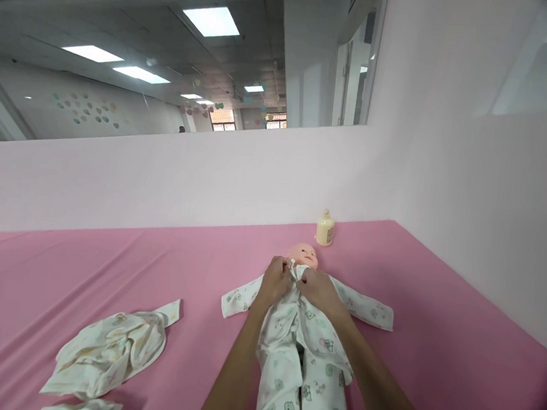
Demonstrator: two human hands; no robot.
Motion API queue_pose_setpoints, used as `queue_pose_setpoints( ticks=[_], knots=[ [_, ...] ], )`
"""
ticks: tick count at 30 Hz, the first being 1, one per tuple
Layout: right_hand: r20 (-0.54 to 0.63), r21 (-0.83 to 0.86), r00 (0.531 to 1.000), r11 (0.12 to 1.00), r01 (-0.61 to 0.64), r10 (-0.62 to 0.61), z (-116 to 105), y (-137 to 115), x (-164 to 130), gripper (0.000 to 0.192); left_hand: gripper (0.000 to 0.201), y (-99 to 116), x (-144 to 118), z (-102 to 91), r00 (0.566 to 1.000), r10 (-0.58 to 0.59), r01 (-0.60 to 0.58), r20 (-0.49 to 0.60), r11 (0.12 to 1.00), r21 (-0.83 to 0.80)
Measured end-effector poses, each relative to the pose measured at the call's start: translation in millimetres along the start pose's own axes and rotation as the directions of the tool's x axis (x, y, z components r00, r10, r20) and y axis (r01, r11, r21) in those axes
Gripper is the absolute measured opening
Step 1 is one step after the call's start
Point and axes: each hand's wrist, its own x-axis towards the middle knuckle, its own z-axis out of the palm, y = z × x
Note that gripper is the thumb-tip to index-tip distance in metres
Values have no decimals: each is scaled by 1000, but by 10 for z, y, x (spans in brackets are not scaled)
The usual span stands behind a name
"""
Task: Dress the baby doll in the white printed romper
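One baby doll (303, 255) lies on its back on the worktop (435, 321), which is covered by a smooth pink sheet with a few soft creases. Only its round, bald plastic head shows bare; the rest is wrapped in one white printed romper (305, 361), a soft cotton-like garment dotted with small green and brown motifs. Both sleeves are spread flat to the sides, and the lower part of the romper runs out of the bottom edge of the view, so the feet cannot be seen.

Two hands meet at the doll's neckline. The left hand (275, 282) is clenched on the left edge of the collar, and the right hand (318, 290) pinches the opposite edge just beside it; the fingertips nearly touch under the chin. Whatever fastener lies between them, a small white tie or snap, is too small to make out. Both bare forearms reach in from the lower edge and cover part of the romper's front.

One small cream-coloured bottle (325, 228) with a rounded body and narrow cap stands upright behind the doll's head, near the pale pink partition wall (256, 178).

Well apart to the left lies one crumpled garment (112, 350) of the same printed fabric, bunched in loose folds; a second scrap of similar cloth (83, 409) below it is cut off by the frame.
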Motion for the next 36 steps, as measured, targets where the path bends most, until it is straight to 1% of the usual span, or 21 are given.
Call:
queue_pose_setpoints(
  ticks=[3,6,8,10,11,12,14,15,16,17,19,21,22,25,27,29,31,33,34,36],
  knots=[
    [-34,-63,999,998,6,-8,20,-36,-27,19,20,25,-16,6,1000,9,-9,19,1000,28],
    [-75,-66,997,998,14,-19,11,-58,-27,18,16,83,-42,-28,998,7,-15,63,993,118],
    [-74,35,997,999,5,-2,-22,-28,-4,19,15,156,-72,-89,995,11,-29,99,983,180],
    [-41,230,999,973,3,7,-66,35,26,27,21,246,-109,-173,989,36,-63,141,979,196],
    [-15,354,1000,935,0,5,-87,73,40,29,24,291,-128,-215,983,53,-84,174,980,181],
    [18,483,1000,875,-14,6,-103,110,52,29,26,331,-145,-253,974,71,-107,215,982,156],
    [88,704,996,706,-75,17,-121,172,71,24,21,390,-169,-303,946,109,-150,305,982,115],
    [122,778,992,619,-107,19,-123,194,78,20,17,407,-175,-313,932,124,-171,341,979,111],
    [148,827,989,547,-131,13,-123,210,84,17,15,419,-177,-314,923,137,-192,360,974,122],
    [160,856,987,498,-140,2,-120,221,88,14,15,426,-175,-308,920,148,-213,363,966,146],
    [154,879,987,461,-122,-33,-114,238,92,12,20,432,-164,-287,926,161,-239,342,950,200],
    [141,874,987,477,-90,-73,-110,256,92,12,22,437,-153,-276,930,180,-258,322,941,220],
    [133,863,988,499,-76,-79,-107,267,92,12,22,439,-148,-280,929,192,-267,317,940,214],
    [121,793,990,607,-48,-79,-94,297,96,13,24,440,-143,-324,923,222,-282,314,946,159],
    [132,727,988,685,-41,-81,-92,303,96,18,25,429,-143,-368,927,220,-266,303,957,119],
    [119,641,990,767,-22,-71,-116,291,76,22,25,405,-143,-407,939,190,-226,287,969,98],
    [44,543,999,840,-8,-19,-172,259,26,22,26,377,-142,-432,957,136,-169,257,980,109],
    [-41,469,999,883,-8,30,-246,201,-56,20,26,356,-142,-440,970,82,-114,230,985,128],
    [-52,440,998,898,-9,35,-280,162,-106,21,26,351,-142,-438,973,62,-93,222,987,133],
    [1,355,1000,935,10,-12,-327,70,-205,24,27,352,-142,-424,976,39,-68,212,989,133]
  ],
)
